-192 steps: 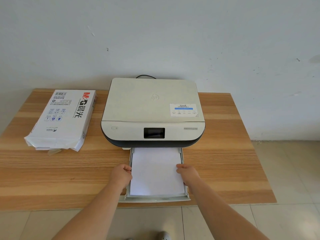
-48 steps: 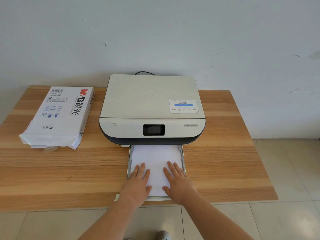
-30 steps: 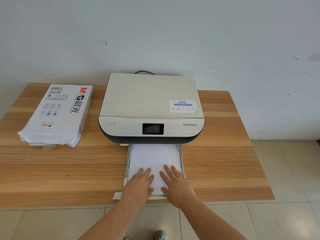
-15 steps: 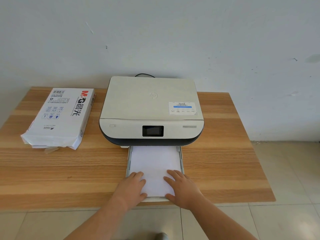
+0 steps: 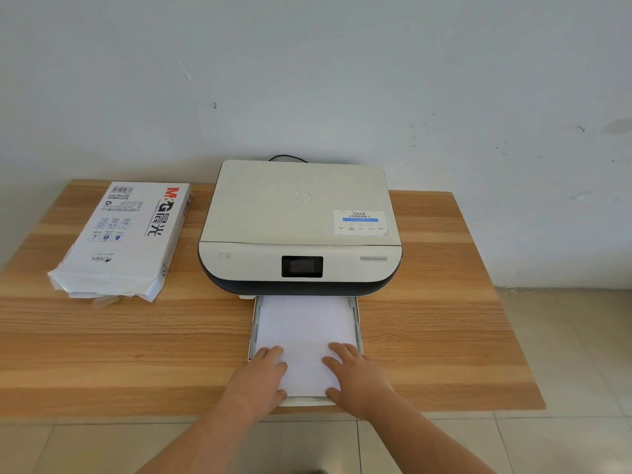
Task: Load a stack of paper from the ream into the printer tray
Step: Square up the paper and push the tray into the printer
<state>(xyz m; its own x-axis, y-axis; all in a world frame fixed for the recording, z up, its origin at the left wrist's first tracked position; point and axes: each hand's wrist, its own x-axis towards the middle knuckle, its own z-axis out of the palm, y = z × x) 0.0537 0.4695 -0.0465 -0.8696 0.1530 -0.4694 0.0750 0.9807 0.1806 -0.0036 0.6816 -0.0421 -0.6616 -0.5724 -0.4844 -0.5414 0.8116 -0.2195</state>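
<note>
Head view only. Worktop is a rectangular slab with a banded light and mid-brown wood grain, set against a pale, scuffed wall. We find the printer at the centre rear: a rounded-corner box with a flat off-white lid, a dark curved band under its front and a small black screen in the front panel. A blue and white label sits on the lid's right front corner, and a black cable loops behind.

We note the printer tray drawn out forward from beneath the front, a shallow pale plastic frame with thin raised side rails. The stack of paper lies flat inside it, smooth, white and rectangular, its far end under the printer body.

Left hand and right hand are apart, each laid palm down with the fingers extended on the near end of the stack, one toward each near corner. Neither is clamped on anything.

The ream lies flat on the worktop left of the printer, well apart from the tray, in a glossy white wrapper with red and black print; its near end is torn open and crumpled.
</note>
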